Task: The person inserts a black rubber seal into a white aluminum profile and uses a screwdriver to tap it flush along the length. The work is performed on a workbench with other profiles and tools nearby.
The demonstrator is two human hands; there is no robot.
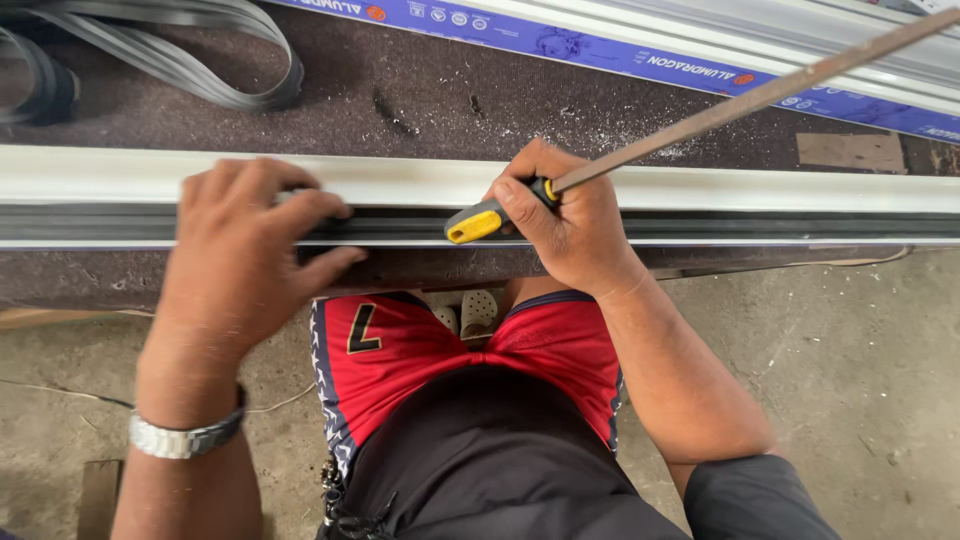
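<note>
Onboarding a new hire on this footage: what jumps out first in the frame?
The right hand at centre grips a yellow-and-black handle whose long rusty metal shaft slants up to the top right corner. The left hand, with a metal wristwatch on its wrist, presses on the long pale aluminium profile that runs across the brown workbench. Below, bright red shorts stand out against the grey floor.
</note>
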